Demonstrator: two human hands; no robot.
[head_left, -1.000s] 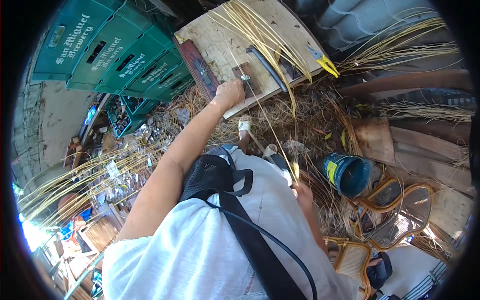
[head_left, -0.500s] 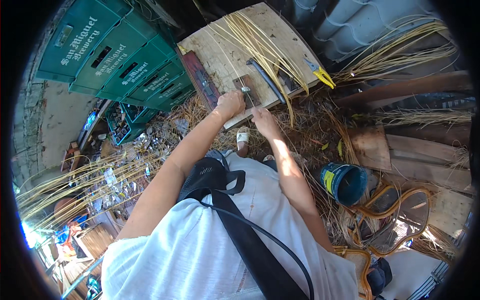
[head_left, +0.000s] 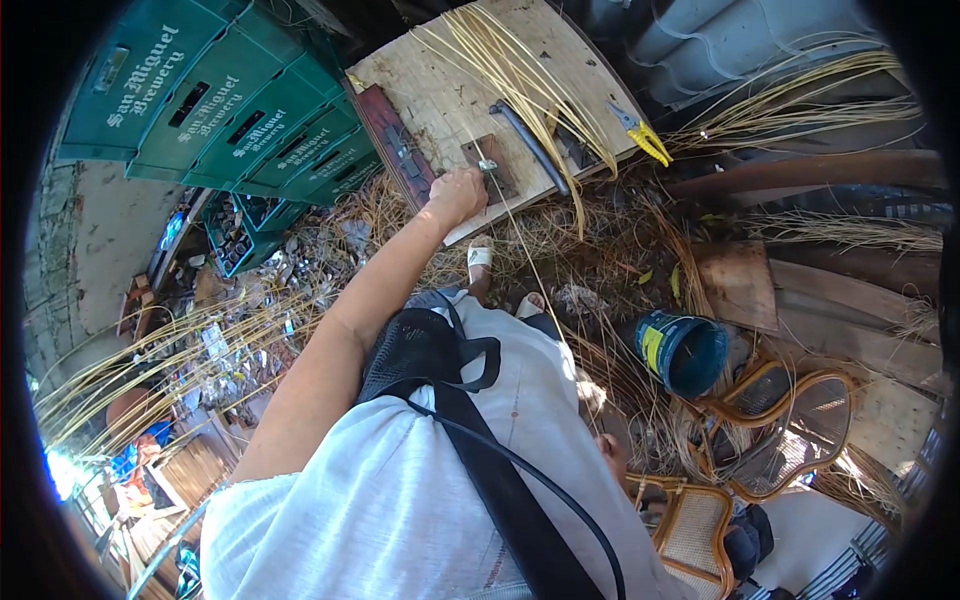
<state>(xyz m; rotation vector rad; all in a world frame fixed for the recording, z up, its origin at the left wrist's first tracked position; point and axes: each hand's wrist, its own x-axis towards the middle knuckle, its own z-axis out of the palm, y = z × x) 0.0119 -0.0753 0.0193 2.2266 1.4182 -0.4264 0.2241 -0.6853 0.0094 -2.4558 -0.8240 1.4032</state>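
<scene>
The left hand [head_left: 458,195] rests at the near edge of the wooden board [head_left: 400,80], its fingers bent close together beside a small metal piece [head_left: 487,165], which sits on a dark brown plate [head_left: 503,181]; I cannot tell whether these fingers pinch something. From this metal piece a thin pale strip [head_left: 527,256] runs, nearly straight, over the board's edge and down along the front of the white shirt [head_left: 370,520]. The right hand [head_left: 611,455] is low at the person's right side, partly covered by the shirt; the strip goes toward it, but its grip cannot be told. On the board lie also a reddish block [head_left: 378,115] to the left, and, to the right, a dark curved bar [head_left: 534,150], a bundle of yellowish strips [head_left: 535,80] and yellow-handled pliers [head_left: 648,140].
</scene>
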